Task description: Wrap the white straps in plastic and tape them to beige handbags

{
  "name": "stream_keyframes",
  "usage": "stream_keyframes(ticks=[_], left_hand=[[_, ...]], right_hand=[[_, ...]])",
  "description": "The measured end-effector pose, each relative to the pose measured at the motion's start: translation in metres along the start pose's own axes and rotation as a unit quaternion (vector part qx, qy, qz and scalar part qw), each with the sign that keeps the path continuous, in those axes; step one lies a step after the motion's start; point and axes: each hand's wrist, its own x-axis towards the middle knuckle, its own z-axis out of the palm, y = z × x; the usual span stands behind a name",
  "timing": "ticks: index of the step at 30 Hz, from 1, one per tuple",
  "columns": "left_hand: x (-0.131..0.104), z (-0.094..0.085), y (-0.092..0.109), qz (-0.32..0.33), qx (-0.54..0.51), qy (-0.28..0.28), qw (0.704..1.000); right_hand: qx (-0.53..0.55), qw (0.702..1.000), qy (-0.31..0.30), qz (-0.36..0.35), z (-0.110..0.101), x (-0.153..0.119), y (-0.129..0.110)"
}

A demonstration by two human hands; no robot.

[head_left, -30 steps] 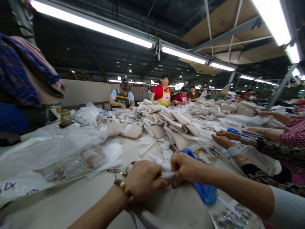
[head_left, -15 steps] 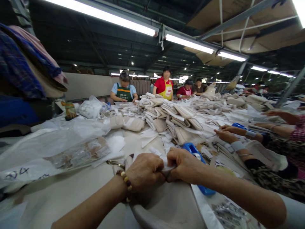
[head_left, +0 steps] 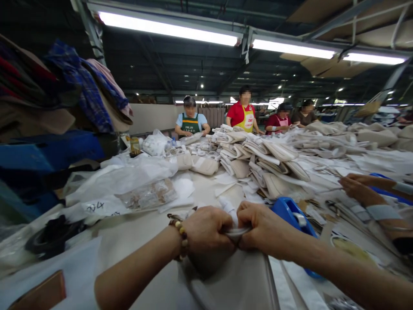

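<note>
Both hands are closed on the upper edge of a beige bag (head_left: 248, 280), close together, thumbs and fingers pinching the rim. My left hand (head_left: 208, 230), with a beaded bracelet on the wrist, grips from the left. From the right, my right hand (head_left: 261, 226) pinches the same edge, and a short stretch of it shows between the fists. White paper (head_left: 228, 209) sticks up just behind the hands. A curved beige strip, perhaps a handle, hangs below my left hand. Right beside my right hand lies a blue tape dispenser (head_left: 295, 215).
Folded beige bags (head_left: 258, 155) are heaped across the table. Clear plastic bags (head_left: 129, 181) lie at left, near a black coil (head_left: 54, 237). A co-worker's hands (head_left: 364, 189) work at right; several people stand or sit behind the heap. Clothes (head_left: 87, 90) hang at upper left.
The view has turned left, so the scene sits further right and more boxes and clothes show at left. Both hands keep their pinch on the bag's edge.
</note>
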Motion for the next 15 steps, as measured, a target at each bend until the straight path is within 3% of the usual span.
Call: stream_keyframes(ticks=[5, 9, 12, 15], left_hand=[[-0.036, -0.006, -0.013, -0.040, 0.037, 0.017, 0.998], [-0.081, 0.010, -0.039, -0.108, 0.050, 0.073, 0.990], [-0.121, 0.041, -0.060, -0.162, -0.015, 0.126, 0.979], [-0.153, 0.063, -0.089, -0.202, -0.115, 0.177, 0.956]], right_hand=[[-0.116, 0.993, 0.011, -0.034, 0.024, 0.004, -0.038], [-0.146, 0.985, 0.008, -0.088, 0.053, 0.014, -0.074], [-0.129, 0.980, -0.023, -0.150, 0.093, 0.019, -0.095], [-0.123, 0.970, -0.005, -0.209, 0.151, 0.017, -0.102]])
